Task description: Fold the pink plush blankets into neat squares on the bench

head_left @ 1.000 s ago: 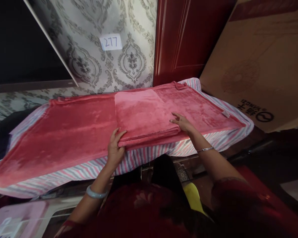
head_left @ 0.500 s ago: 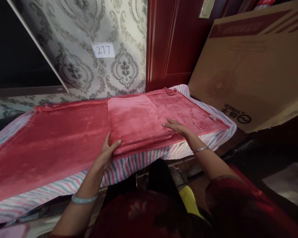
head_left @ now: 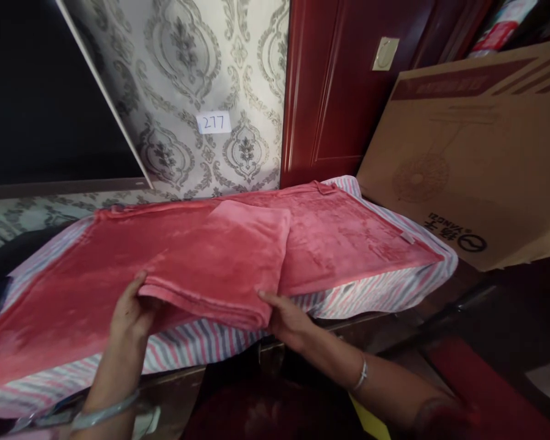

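A folded pink-red fleece cloth (head_left: 229,263) is lifted off a larger red fleece blanket (head_left: 348,238) spread over a striped sheet (head_left: 385,293) on a table. My left hand (head_left: 131,311) grips the folded cloth's near left corner, thumb on top. My right hand (head_left: 286,318) holds its near right corner from beneath, fingers curled under the edge. The folded cloth sags between my two hands, tilted toward me.
A large cardboard box (head_left: 476,165) leans at the right end of the table. Behind stands a dark red door (head_left: 348,85) and patterned wallpaper with a paper label "277" (head_left: 214,122). A dark screen (head_left: 41,98) fills the upper left.
Both hands went from resting on the folded cloth's near edge to gripping its corners. The folded cloth is now raised off the blanket and drawn left toward me.
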The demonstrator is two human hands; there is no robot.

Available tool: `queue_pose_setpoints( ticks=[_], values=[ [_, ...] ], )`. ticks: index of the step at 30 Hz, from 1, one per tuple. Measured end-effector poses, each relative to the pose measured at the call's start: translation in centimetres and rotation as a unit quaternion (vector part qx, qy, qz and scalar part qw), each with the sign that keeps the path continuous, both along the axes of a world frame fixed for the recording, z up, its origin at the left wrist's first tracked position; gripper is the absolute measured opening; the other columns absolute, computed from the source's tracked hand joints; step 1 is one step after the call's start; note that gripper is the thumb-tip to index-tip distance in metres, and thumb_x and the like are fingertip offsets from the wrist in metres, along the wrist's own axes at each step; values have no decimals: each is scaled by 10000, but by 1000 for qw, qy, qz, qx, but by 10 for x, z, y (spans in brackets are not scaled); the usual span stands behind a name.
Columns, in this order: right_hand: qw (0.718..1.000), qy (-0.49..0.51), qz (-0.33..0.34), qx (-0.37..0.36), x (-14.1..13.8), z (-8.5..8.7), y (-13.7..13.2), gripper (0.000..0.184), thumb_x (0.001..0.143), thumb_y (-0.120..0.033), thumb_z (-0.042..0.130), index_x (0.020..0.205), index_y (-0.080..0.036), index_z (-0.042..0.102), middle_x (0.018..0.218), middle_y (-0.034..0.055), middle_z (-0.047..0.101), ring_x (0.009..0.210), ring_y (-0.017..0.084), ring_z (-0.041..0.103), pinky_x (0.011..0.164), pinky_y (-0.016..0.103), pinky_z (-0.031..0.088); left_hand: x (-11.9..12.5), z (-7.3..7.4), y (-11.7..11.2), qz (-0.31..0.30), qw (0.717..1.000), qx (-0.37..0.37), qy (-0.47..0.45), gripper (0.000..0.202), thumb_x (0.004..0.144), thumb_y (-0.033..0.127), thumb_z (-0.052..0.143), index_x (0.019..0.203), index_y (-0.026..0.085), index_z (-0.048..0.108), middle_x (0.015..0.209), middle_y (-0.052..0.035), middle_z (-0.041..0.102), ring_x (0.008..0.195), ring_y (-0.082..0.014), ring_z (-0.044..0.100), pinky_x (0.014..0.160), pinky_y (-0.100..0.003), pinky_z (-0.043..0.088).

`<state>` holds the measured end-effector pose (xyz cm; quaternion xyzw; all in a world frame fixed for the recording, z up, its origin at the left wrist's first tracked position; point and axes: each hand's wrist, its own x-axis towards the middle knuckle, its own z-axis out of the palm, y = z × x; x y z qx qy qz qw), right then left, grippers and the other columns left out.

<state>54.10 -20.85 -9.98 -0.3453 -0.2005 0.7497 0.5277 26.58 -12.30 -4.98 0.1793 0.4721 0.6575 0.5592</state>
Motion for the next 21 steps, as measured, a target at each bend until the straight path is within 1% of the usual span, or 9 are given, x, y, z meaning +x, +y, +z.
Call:
queue_pose_setpoints(
  ticks=[2,5,8,10,11,13,15,18,21],
  values=[
    [999,33,5,-19,-21,1,-6,603,571,-466,902,1065,-191,692,1069,92,754,1028,296,694,867,444,567,-1,-8,-15,-19,999,32,-29,229,943,268,546,1112,248,699,903,1,771,959,-165,708,860,-250,595],
    [999,54,-1,-5,-33,13,-4,587,589,-473,893,1061,-192,687,1059,89,750,993,288,693,840,437,567,6,-24,-40,-54,996,32,-61,277,877,441,636,1086,273,706,1032,-35,772,1087,-227,697,935,-360,593],
    [999,45,-11,20,-37,25,-3,595,591,-508,893,1049,-189,686,1048,91,746,974,280,681,812,423,558,29,-35,-62,-129,987,9,-101,426,785,530,733,1121,270,702,1086,-76,766,1130,-304,688,967,-475,581],
    [999,26,-12,25,-41,28,-6,628,578,-547,895,1052,-190,687,1064,90,740,973,274,669,787,406,549,50,-36,-75,-177,976,15,-127,517,754,535,776,1203,294,684,1140,-89,756,1198,-330,657,1007,-499,559],
    [1000,15,-12,24,-43,27,-8,644,573,-560,896,1058,-193,687,1074,88,735,971,269,663,773,396,544,61,-35,-80,-184,973,22,-138,553,755,544,778,1247,313,669,1174,-89,748,1232,-334,638,1025,-500,549],
    [1000,-3,-10,20,-48,24,-15,656,565,-576,899,1055,-196,686,1079,84,728,954,258,654,744,373,532,77,-29,-89,-174,973,33,-151,594,787,560,750,1330,350,627,1237,-78,730,1284,-325,605,1060,-487,531],
    [1000,-12,-5,19,-51,20,-21,667,556,-573,908,1059,-200,676,1076,80,720,932,248,649,717,356,523,85,-22,-93,-143,978,26,-147,586,830,522,720,1382,372,592,1255,-57,725,1294,-306,602,1084,-460,522],
    [999,-19,14,30,-52,17,-28,691,547,-567,916,1076,-205,660,1047,71,709,900,240,647,696,347,518,80,-13,-93,-97,989,-5,-113,577,872,425,686,1430,366,552,1233,-37,737,1241,-293,642,1080,-437,533],
    [998,-35,30,34,-53,13,-32,690,554,-589,904,1076,-208,661,1020,67,702,889,238,648,727,366,523,66,-13,-94,-77,994,-34,-72,609,871,382,675,1459,346,523,1213,-35,744,1176,-299,681,1040,-443,568]
  ],
)
